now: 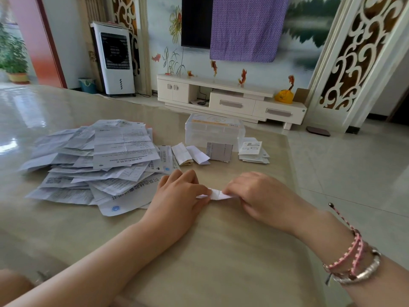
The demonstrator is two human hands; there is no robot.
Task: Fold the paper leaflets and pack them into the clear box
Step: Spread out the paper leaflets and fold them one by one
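At the lower centre of the frame, the left hand (180, 193) and the right hand (259, 196) each pinch an end of a small folded white leaflet (215, 194), held low over the beige counter (221, 251). A loose pile of unfolded leaflets (99, 160) spreads across the left middle of the frame. The clear box (214, 131), lid on, stands at upper centre, with several folded leaflets (192, 155) lying just in front of it and a small stack (253, 152) at its right.
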